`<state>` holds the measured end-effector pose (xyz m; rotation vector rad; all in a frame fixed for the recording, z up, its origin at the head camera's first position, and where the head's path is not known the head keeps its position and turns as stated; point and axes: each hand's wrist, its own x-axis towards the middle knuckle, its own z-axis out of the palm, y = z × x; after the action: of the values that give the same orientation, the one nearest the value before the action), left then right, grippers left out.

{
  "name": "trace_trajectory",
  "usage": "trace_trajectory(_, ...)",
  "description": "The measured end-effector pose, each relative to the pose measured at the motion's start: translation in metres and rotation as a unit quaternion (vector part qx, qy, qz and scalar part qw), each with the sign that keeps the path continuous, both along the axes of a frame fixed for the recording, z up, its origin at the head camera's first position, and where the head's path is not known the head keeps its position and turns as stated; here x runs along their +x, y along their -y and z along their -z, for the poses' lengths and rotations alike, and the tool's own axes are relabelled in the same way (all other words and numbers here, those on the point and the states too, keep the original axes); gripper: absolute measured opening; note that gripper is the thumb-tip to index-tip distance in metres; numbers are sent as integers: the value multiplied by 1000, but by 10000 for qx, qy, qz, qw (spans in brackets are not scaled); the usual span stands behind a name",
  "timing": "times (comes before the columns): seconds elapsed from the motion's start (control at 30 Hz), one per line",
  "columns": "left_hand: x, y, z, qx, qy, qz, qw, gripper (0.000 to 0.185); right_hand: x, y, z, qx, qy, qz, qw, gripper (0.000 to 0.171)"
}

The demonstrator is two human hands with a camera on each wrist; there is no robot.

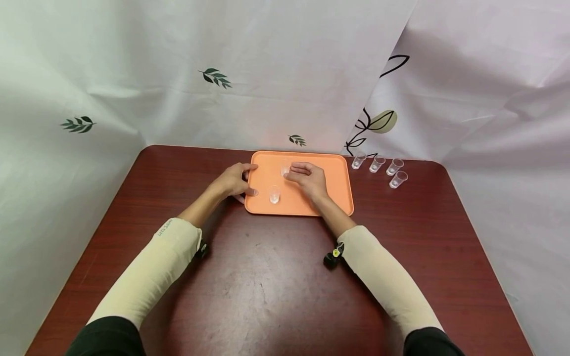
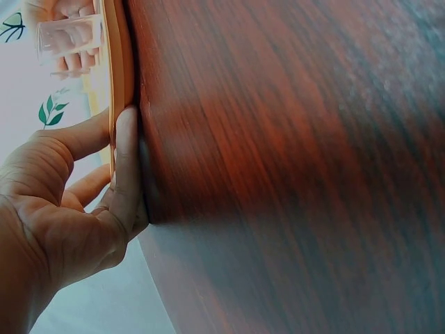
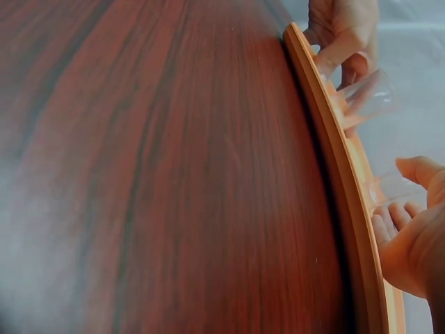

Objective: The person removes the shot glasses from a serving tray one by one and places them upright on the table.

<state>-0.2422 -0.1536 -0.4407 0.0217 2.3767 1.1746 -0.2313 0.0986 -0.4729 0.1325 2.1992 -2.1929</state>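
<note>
Plastic, polished wood and cloth before us

We see a matt, smooth orange plastic tray [image 1: 331, 190] on a glossy dark wood-grain table [image 1: 267, 287]; clear, shiny plastic cups [image 1: 274, 195] stand on it and at two o'clock, with soft, creased printed cloth [image 1: 267, 74] behind.

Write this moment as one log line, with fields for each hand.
left hand: grips orange tray edge | right hand: at clear cup on tray
</note>
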Motion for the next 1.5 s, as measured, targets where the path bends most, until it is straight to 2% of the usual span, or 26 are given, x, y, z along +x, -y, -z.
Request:
trace_trajectory(0.43,-1,1,1,52,0,-24,10000,95,-5,12,-1,274,-226,73,9993,50)
trace_trajectory(0.77,-1,0,1,-79,-5,-28,10000,96,-7,15,3,378,-404,106,9984,39)
trace_trajectory(1.17,1,1,2,-105,-61,23,9999,96,1,10,1,96,-259,80,9996,36)
trace_trajectory(1.5,1,1,1,-66,-67,49,9999,96,9,-4,-2,351,-276,-54,9990,38)
